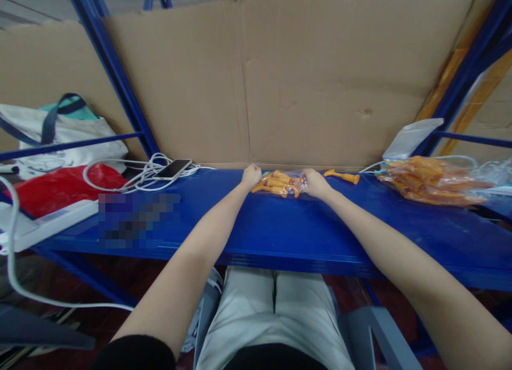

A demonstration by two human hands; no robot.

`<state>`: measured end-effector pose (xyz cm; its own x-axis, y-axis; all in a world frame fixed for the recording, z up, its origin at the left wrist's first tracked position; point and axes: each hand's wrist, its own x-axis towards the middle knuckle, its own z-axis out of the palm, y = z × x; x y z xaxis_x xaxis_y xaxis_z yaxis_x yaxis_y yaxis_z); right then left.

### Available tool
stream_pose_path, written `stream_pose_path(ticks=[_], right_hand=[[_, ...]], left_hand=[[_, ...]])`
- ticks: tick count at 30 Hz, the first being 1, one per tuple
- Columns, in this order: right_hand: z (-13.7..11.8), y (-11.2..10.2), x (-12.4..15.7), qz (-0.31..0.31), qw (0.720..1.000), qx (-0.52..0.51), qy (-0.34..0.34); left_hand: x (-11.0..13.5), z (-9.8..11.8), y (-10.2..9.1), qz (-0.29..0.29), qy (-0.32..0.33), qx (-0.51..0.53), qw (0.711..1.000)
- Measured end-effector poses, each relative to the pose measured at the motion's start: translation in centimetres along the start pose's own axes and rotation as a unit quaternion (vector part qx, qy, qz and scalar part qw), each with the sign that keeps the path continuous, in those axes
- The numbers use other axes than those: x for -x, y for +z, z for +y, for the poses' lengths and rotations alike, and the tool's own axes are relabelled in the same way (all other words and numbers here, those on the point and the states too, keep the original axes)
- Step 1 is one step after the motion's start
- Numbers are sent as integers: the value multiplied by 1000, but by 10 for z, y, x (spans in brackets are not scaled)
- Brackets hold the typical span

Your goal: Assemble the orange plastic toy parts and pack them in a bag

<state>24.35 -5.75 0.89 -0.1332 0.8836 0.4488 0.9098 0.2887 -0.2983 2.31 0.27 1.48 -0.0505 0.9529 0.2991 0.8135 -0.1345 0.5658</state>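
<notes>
A clear plastic bag [280,184] with several orange plastic pieces inside lies on the blue table [288,226], near the cardboard at the back. My left hand [252,177] is closed on the bag's left end. At the other end, my right hand [315,182] grips the plastic, its fingertips partly hidden. One loose orange piece [342,176], long with a flared end, rests just right of my right hand.
A larger clear bag of orange pieces [432,183] sits at the right. On the left are a phone [173,169], coiled white cable [140,177], a red bag [72,186], a white power strip [60,223] and a tote bag [76,141]. Cardboard [304,82] walls the back.
</notes>
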Motion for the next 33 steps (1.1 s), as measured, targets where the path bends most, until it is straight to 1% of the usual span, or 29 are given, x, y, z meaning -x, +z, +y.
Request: stream_pose_path(ticks=[1, 3, 6, 8, 10, 12, 14, 19, 22, 24, 26, 28, 29, 31, 32, 33], right_hand=[[-4, -2, 1, -13, 999, -5, 37], [-12, -6, 4, -53, 990, -71, 108], [-23, -9, 9, -99, 953, -225, 178], [-27, -11, 12, -112, 928, -295, 196], [-27, -11, 12, -116, 911, -341, 199], [-24, -12, 12, -117, 898, -376, 194], [-21, -12, 11, -119, 894, -389, 189], [-17, -10, 11, -130, 914, -345, 169], [-16, -9, 11, -139, 928, -312, 152], [-12, -8, 8, -133, 941, -280, 138], [-6, -9, 3, -102, 962, -225, 116], [4, -13, -2, -49, 984, -139, 104], [11, -16, -4, -21, 990, -89, 108], [27, -23, -4, 33, 989, 12, 145], [36, -27, -2, 50, 983, 53, 168], [46, -30, 0, 53, 977, 83, 191]], left_hand=[[3, 1, -1, 8, 3, -13, 1000], [8, 4, -3, 22, 10, -41, 999], [12, 8, -3, 23, 18, -50, 998], [13, 10, -3, 20, 25, -46, 998], [13, 11, -3, 20, 29, -45, 998], [12, 10, -3, 22, 30, -40, 998], [12, 8, -2, 19, 36, -35, 999], [6, 1, 1, -13, 59, -39, 997], [2, -3, 3, -39, 68, -58, 995], [0, -4, 4, -45, 71, -78, 993], [-1, -6, 3, -36, 76, -103, 991], [-1, -8, 1, -23, 81, -128, 988], [-1, -10, 0, -18, 79, -139, 987], [-2, -12, -2, -11, 65, -154, 986], [-2, -13, -3, -9, 55, -158, 986], [-2, -15, -4, -6, 42, -161, 986]])
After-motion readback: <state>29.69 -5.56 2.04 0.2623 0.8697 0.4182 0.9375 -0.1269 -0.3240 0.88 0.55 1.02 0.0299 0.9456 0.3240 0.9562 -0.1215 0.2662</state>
